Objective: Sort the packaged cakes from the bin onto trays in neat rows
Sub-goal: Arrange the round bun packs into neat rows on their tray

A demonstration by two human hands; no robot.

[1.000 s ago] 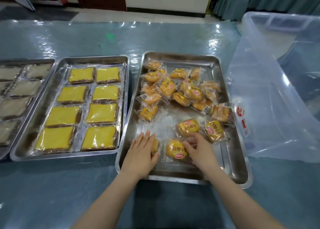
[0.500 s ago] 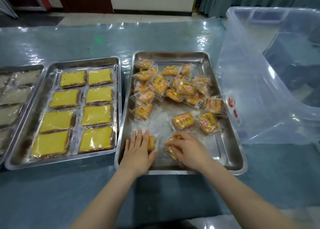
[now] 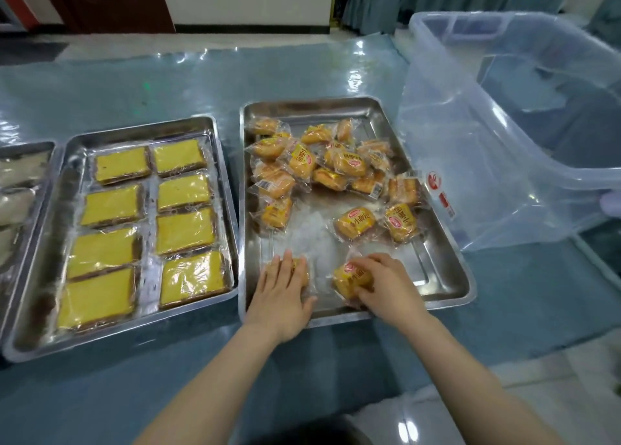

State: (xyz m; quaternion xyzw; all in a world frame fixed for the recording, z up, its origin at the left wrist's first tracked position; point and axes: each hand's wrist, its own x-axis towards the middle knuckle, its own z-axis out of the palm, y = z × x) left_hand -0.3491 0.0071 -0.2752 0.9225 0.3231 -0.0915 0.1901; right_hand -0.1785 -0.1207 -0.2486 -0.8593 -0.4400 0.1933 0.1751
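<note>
Head view. Left hand (image 3: 282, 293) lies flat, fingers straight and close together, palm down on a packaged cake (image 3: 300, 270) at the near left corner of the right steel tray (image 3: 450, 276); only the cake's right edge shows past the fingers. The hand presses on it, without curling round it.

Right hand (image 3: 383, 281) has its fingers curled over a second packaged cake (image 3: 353, 278), orange wrapper with a red oval label, lying on the tray floor just right of the first. Fingertips sit on its top and far edge, thumb at the near side: it holds the pack.

Two more cakes (image 3: 356, 223) (image 3: 401, 222) lie side by side further up the tray. Beyond them a loose heap of packaged cakes (image 3: 322, 165) fills the far half.

Middle tray (image 3: 50, 243) on the left holds eight flat yellow cakes (image 3: 184, 229) in two columns of four. A third tray (image 3: 20, 149) is cut off at the left edge.

Clear plastic bin (image 3: 504, 142) stands on the counter (image 3: 134, 85) to the right, its wall touching the right tray's rim.
</note>
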